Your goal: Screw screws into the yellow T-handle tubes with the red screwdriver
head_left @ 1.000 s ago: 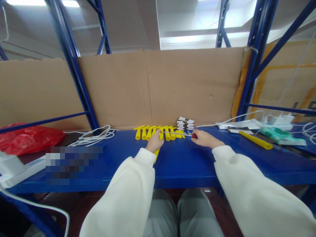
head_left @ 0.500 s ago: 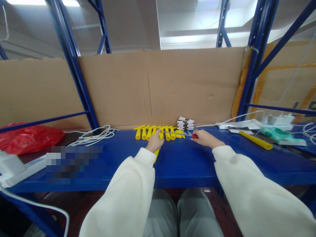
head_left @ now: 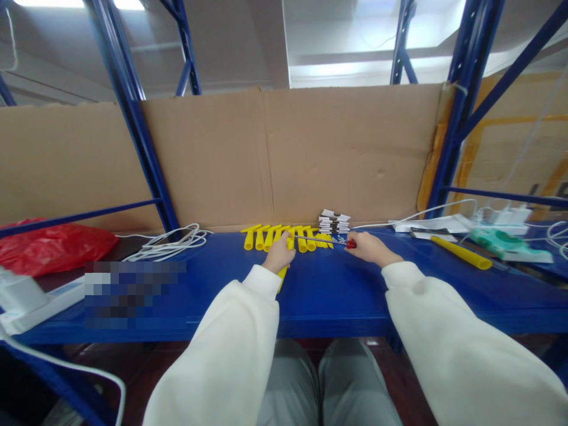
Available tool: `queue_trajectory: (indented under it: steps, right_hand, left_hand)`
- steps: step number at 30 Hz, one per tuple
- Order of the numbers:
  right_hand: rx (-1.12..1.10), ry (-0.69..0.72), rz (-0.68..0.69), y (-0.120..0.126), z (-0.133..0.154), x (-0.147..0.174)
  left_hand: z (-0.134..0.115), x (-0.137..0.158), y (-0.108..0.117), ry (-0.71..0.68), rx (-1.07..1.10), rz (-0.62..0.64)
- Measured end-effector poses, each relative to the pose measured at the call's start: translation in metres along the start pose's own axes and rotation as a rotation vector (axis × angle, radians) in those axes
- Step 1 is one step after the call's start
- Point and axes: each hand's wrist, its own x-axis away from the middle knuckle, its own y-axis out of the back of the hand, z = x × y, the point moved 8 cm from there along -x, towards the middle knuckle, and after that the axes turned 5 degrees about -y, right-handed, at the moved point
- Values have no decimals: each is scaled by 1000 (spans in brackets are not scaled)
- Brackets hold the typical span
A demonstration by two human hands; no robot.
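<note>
Yellow piece [head_left: 283, 276] is grasped by left hand [head_left: 278, 253], screwdriver [head_left: 351, 244] by right hand [head_left: 370, 248], tabletop [head_left: 331, 287] between hands and front edge [head_left: 332, 328].

Ceiling lamp [head_left: 48, 3]: glaring white, above and left of the cardboard panel [head_left: 337, 148].
Ceiling recess [head_left: 377, 74]: bright glow (almost washed out) above the panel.
Blue tabletop [head_left: 332, 290]: evenly lit, faint sheen, before the panel.
Floor [head_left: 142, 373]: dim, below the panel.
Posts [head_left: 457, 127]: slanting, wide-angle stretch, flanking the panel.
Pixelated block [head_left: 133, 296]: detail hidden, front-left of the panel.

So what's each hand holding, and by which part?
Right hand: a screwdriver, by its red handle. Left hand: a yellow tube, between its ends.
</note>
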Motion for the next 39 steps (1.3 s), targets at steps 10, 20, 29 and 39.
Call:
queue_trajectory:
  steps: [10, 20, 29, 39]
  right_hand:
    - [-119, 98, 28, -2, 1, -1]
    - [-79, -2, 25, 2, -1, 3]
    - [-157, 95, 16, -3, -6, -1]
    - [-150, 92, 23, -1, -1, 2]
  left_hand:
    - [-2, 4, 1, 26, 81, 12]
    - [-1, 2, -1, 20, 85, 16]
    - [0, 2, 0, 30, 73, 10]
    - [0, 1, 4, 14, 32, -5]
